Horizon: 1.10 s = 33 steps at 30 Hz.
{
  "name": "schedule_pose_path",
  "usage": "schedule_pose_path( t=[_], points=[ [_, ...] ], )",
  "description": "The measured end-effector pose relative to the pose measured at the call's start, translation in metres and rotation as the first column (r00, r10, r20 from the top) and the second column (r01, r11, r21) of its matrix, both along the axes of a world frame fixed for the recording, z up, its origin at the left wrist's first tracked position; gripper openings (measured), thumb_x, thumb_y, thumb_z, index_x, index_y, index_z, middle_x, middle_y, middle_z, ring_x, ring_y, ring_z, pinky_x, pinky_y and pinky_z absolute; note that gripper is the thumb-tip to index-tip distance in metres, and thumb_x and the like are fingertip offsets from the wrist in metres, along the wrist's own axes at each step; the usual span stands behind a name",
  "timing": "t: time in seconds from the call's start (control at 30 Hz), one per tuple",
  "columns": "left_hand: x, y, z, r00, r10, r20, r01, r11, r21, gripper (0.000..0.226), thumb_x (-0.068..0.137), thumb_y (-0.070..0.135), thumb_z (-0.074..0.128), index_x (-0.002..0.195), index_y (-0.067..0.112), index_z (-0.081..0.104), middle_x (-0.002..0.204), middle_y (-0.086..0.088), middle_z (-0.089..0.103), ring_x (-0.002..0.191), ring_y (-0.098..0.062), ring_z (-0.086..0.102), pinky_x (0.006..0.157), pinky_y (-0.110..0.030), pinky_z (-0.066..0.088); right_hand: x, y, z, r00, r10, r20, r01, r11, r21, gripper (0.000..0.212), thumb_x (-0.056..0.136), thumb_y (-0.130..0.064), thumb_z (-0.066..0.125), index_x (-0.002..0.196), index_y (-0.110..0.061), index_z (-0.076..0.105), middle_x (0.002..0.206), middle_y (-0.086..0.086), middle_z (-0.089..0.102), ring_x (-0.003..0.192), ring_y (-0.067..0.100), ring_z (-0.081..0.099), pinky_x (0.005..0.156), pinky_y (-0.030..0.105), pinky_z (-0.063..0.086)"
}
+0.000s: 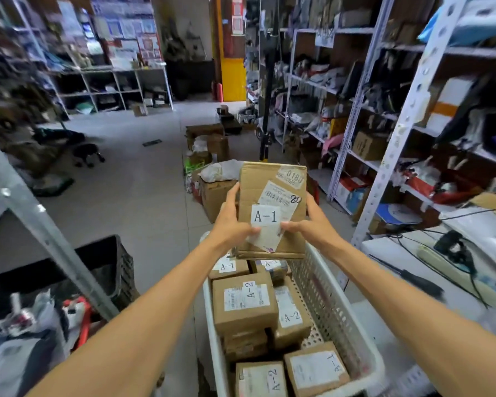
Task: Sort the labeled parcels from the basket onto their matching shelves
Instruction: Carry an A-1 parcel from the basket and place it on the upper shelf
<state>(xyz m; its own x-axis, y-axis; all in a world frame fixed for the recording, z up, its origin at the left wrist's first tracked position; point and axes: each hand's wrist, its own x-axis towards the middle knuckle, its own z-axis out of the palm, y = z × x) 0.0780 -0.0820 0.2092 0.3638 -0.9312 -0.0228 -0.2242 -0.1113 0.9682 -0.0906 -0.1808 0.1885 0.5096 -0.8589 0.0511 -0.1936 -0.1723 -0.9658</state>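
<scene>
The left grip (232, 222) and right grip (309, 224) curl round the sides of the A-1 box (269, 179), held up above the white basket (328, 305).

Left hand (232, 224), right hand (310, 224) outstretched, clasping parcel (269, 179) sides.

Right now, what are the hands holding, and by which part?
The A-1 box, by its lower sides: left hand on the left side, right hand on the right.

Matt brown cardboard parcel (272, 207) with paper labels; white perforated plastic basket (327, 305); pale painted metal shelves (407, 124)
</scene>
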Motion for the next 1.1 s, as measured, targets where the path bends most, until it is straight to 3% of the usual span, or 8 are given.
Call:
schedule_pose_path(
  t=[0.17, 0.33, 0.47, 0.53, 0.73, 0.83, 0.93, 1.1],
  points=[
    [-0.009, 0.026, 0.009, 0.999, 0.037, -0.034, -0.038, 0.999, -0.039, 0.11, 0.067, -0.013, 0.073, 0.149, 0.032, 0.015, 0.137, -0.006, 0.048, 0.118, -0.019, 0.051, 0.099, -0.048, 0.047, -0.012, 0.023, 0.018, 0.999, 0.047, 0.022, -0.045, 0.993, -0.106, 0.088, 0.078, -0.003, 0.074, 0.149, -0.025, 0.028, 0.132, -0.011, 0.051, 0.125, 0.011, 0.048, 0.101, 0.031, 0.042],
    [-0.049, 0.064, -0.004, 0.998, 0.057, -0.008, -0.058, 0.998, -0.033, 0.11, 0.066, -0.006, 0.076, 0.148, 0.036, 0.017, 0.139, -0.004, 0.045, 0.125, -0.02, 0.046, 0.102, -0.048, 0.045, -0.049, 0.066, 0.001, 0.997, 0.05, 0.057, -0.046, 0.996, -0.078, 0.087, 0.08, -0.003, 0.072, 0.149, -0.03, 0.025, 0.141, -0.008, 0.047, 0.128, 0.011, 0.046, 0.107, 0.042, 0.041],
    [-0.085, 0.099, -0.017, 0.998, 0.011, -0.062, -0.011, 1.0, 0.004, 0.109, 0.068, -0.007, 0.075, 0.148, 0.037, 0.016, 0.14, -0.004, 0.045, 0.123, -0.023, 0.05, 0.097, -0.05, 0.049, -0.089, 0.102, -0.013, 0.999, 0.051, 0.003, -0.051, 0.997, -0.049, 0.1, 0.073, -0.009, 0.081, 0.15, -0.033, 0.022, 0.129, -0.026, 0.049, 0.118, -0.007, 0.049, 0.1, 0.025, 0.046],
    [-0.104, 0.116, -0.022, 0.998, -0.012, -0.069, 0.014, 1.0, 0.022, 0.11, 0.068, -0.004, 0.076, 0.149, 0.038, 0.014, 0.144, -0.003, 0.042, 0.125, -0.023, 0.05, 0.097, -0.05, 0.049, -0.111, 0.118, -0.018, 0.998, 0.045, -0.045, -0.047, 0.998, -0.045, 0.107, 0.068, -0.013, 0.085, 0.149, -0.036, 0.019, 0.121, -0.036, 0.045, 0.118, -0.004, 0.048, 0.099, 0.027, 0.045],
    [-0.158, 0.161, -0.034, 0.996, -0.072, -0.045, 0.073, 0.997, 0.033, 0.118, 0.067, -0.005, 0.078, 0.149, 0.043, 0.009, 0.146, -0.003, 0.04, 0.128, -0.022, 0.046, 0.096, -0.048, 0.05, -0.169, 0.166, -0.026, 0.998, 0.009, -0.06, -0.01, 1.0, -0.021, 0.117, 0.065, -0.005, 0.085, 0.153, -0.028, 0.012, 0.147, -0.002, 0.042, 0.136, 0.02, 0.038, 0.109, 0.051, 0.037],
    [-0.184, 0.171, -0.038, 0.991, -0.128, -0.046, 0.129, 0.991, 0.031, 0.117, 0.066, -0.006, 0.078, 0.149, 0.042, 0.012, 0.141, -0.004, 0.043, 0.126, -0.024, 0.047, 0.094, -0.049, 0.051, -0.203, 0.189, -0.029, 0.997, -0.064, -0.051, 0.062, 0.998, -0.033, 0.118, 0.062, -0.005, 0.087, 0.152, -0.023, 0.015, 0.147, -0.002, 0.041, 0.135, 0.016, 0.039, 0.107, 0.029, 0.04],
    [-0.213, 0.177, -0.051, 0.971, -0.234, -0.049, 0.235, 0.971, 0.035, 0.116, 0.066, -0.006, 0.079, 0.149, 0.042, 0.013, 0.134, -0.006, 0.047, 0.12, -0.027, 0.051, 0.089, -0.047, 0.054, -0.243, 0.219, -0.04, 0.982, -0.174, -0.071, 0.17, 0.983, -0.063, 0.12, 0.062, -0.008, 0.088, 0.153, -0.025, 0.013, 0.136, -0.017, 0.045, 0.123, 0.004, 0.043, 0.082, -0.005, 0.035],
    [-0.289, 0.176, -0.08, 0.885, -0.458, -0.08, 0.462, 0.886, 0.042, 0.115, 0.067, -0.01, 0.077, 0.149, 0.041, 0.016, 0.126, -0.002, 0.05, 0.103, -0.008, 0.056, 0.077, -0.033, 0.058, -0.327, 0.271, -0.067, 0.905, -0.406, -0.127, 0.407, 0.913, -0.022, 0.122, 0.063, -0.011, 0.087, 0.154, -0.031, 0.007, 0.14, -0.014, 0.044, 0.13, 0.009, 0.04, 0.106, 0.025, 0.034]
  ],
)
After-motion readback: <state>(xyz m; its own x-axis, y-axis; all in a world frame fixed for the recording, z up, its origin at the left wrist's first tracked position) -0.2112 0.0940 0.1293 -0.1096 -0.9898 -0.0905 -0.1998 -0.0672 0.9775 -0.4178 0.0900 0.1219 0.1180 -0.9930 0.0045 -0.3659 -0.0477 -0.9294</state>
